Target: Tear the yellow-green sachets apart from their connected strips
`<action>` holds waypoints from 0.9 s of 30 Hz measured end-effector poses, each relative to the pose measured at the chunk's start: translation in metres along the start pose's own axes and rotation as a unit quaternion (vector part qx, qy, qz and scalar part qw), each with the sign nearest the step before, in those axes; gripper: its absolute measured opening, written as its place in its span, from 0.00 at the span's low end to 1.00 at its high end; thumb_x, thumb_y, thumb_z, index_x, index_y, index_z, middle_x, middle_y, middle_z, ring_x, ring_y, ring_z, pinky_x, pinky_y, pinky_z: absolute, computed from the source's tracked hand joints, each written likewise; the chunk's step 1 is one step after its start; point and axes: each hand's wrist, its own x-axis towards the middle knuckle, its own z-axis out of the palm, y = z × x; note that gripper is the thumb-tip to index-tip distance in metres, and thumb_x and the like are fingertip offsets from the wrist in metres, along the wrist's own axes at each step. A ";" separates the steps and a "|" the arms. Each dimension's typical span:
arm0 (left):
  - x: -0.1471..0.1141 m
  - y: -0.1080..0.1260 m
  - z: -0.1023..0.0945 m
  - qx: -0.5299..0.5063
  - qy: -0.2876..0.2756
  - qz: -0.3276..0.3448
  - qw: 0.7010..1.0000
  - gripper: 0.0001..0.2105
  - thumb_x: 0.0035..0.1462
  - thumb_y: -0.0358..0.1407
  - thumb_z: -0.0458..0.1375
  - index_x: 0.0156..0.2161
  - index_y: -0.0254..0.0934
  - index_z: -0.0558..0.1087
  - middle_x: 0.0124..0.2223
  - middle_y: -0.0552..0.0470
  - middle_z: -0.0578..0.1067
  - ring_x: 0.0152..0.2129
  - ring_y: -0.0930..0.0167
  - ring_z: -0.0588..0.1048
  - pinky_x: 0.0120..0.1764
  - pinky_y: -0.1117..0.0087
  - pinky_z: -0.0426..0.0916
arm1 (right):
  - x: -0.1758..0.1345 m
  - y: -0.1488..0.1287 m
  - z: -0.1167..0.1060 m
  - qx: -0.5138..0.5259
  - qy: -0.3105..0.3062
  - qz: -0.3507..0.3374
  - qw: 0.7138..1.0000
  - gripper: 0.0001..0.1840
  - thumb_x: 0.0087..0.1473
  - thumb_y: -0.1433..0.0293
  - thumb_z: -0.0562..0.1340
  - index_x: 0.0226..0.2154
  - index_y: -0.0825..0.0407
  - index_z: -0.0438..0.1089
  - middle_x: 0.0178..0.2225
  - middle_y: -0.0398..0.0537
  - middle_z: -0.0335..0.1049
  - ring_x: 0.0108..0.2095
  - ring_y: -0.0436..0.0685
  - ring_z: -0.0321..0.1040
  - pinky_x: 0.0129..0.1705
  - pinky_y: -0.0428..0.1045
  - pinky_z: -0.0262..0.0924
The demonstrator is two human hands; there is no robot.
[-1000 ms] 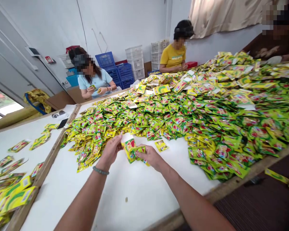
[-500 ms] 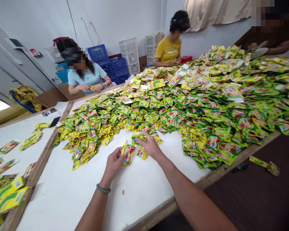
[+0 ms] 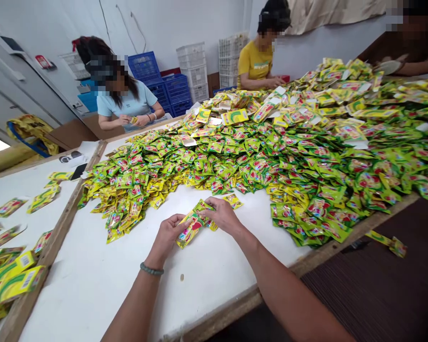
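My left hand (image 3: pixel 168 236) is closed on a flat yellow-and-green printed carton (image 3: pixel 188 233), held at a slant over the white table (image 3: pixel 214 280). My right hand (image 3: pixel 224 216) pinches a small green sachet (image 3: pixel 201 207) against the carton's upper end. Whether the sachet is partly inside the carton, I cannot tell. Just behind my right fingers lies a yellow sachet (image 3: pixel 233 201), with another partly hidden under that hand. A large heap of green and yellow sachets (image 3: pixel 214 156) curves around both hands. A green bead bracelet (image 3: pixel 151 269) circles my left wrist.
Printed cartons (image 3: pixel 19 285) lie beyond a wooden divider (image 3: pixel 62 232) at the left, near a phone (image 3: pixel 79 171). More cartons (image 3: pixel 235 117) top the heap. Two people (image 3: pixel 128 107) (image 3: pixel 256 64) work across the table; a third person's hand (image 3: pixel 390 66) shows at far right.
My right hand has brought the green sachet left and down to the carton's end. The carton in my left hand has turned flatter, its printed face showing more. The view has shifted slightly.
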 end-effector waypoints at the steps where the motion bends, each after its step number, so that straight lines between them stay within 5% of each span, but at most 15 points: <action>1: 0.000 0.000 0.002 -0.017 0.007 -0.002 1.000 0.15 0.43 0.39 0.67 0.35 0.34 0.73 0.31 0.50 0.79 0.23 0.72 0.75 0.28 0.74 0.67 | -0.001 -0.001 0.001 -0.002 -0.002 -0.010 1.000 0.12 0.48 0.60 0.61 0.29 0.52 0.71 0.24 0.40 0.67 0.28 0.50 0.61 0.30 0.44 0.53; 6: -0.002 -0.004 0.007 -0.077 0.017 -0.006 0.997 0.16 0.43 0.37 0.67 0.37 0.33 0.72 0.31 0.49 0.79 0.24 0.72 0.76 0.28 0.74 0.69 | -0.003 -0.004 0.006 -0.080 0.009 -0.063 0.995 0.15 0.54 0.60 0.57 0.27 0.51 0.74 0.33 0.47 0.69 0.39 0.54 0.61 0.44 0.48 0.53; 11: -0.002 -0.004 0.006 -0.105 0.026 0.014 0.994 0.17 0.42 0.37 0.67 0.39 0.33 0.73 0.32 0.49 0.79 0.26 0.72 0.76 0.31 0.75 0.68 | -0.003 -0.003 0.010 -0.066 0.053 -0.004 0.996 0.12 0.54 0.62 0.59 0.29 0.49 0.76 0.44 0.49 0.66 0.49 0.59 0.54 0.52 0.54 0.50; 16: -0.002 -0.002 0.007 -0.112 0.037 0.021 0.993 0.15 0.43 0.38 0.66 0.37 0.32 0.74 0.31 0.49 0.78 0.23 0.74 0.74 0.28 0.76 0.67 | -0.005 -0.007 0.012 -0.027 -0.034 -0.005 0.999 0.15 0.57 0.62 0.56 0.27 0.48 0.76 0.45 0.47 0.67 0.51 0.59 0.53 0.56 0.58 0.46; 19: -0.002 0.000 0.008 -0.100 0.038 0.022 0.994 0.16 0.42 0.38 0.67 0.37 0.32 0.74 0.30 0.49 0.78 0.23 0.72 0.75 0.29 0.74 0.67 | -0.007 -0.012 0.012 -0.045 -0.016 0.003 0.999 0.16 0.56 0.61 0.56 0.25 0.48 0.74 0.49 0.47 0.65 0.54 0.61 0.50 0.56 0.59 0.45; 24: -0.003 -0.001 0.008 -0.089 0.045 0.025 0.995 0.15 0.42 0.38 0.67 0.36 0.33 0.73 0.27 0.52 0.77 0.21 0.73 0.73 0.26 0.75 0.66 | -0.013 -0.017 0.018 -0.048 -0.054 0.027 0.997 0.18 0.57 0.59 0.55 0.48 0.46 0.67 0.48 0.50 0.65 0.58 0.60 0.46 0.56 0.58 0.48; 27: -0.003 -0.002 0.007 -0.094 0.041 0.023 0.994 0.14 0.43 0.39 0.66 0.35 0.33 0.74 0.28 0.52 0.76 0.22 0.74 0.73 0.27 0.76 0.66 | -0.014 -0.017 0.025 -0.070 -0.071 0.004 0.995 0.14 0.56 0.60 0.55 0.34 0.47 0.74 0.54 0.48 0.60 0.58 0.61 0.46 0.57 0.58 0.47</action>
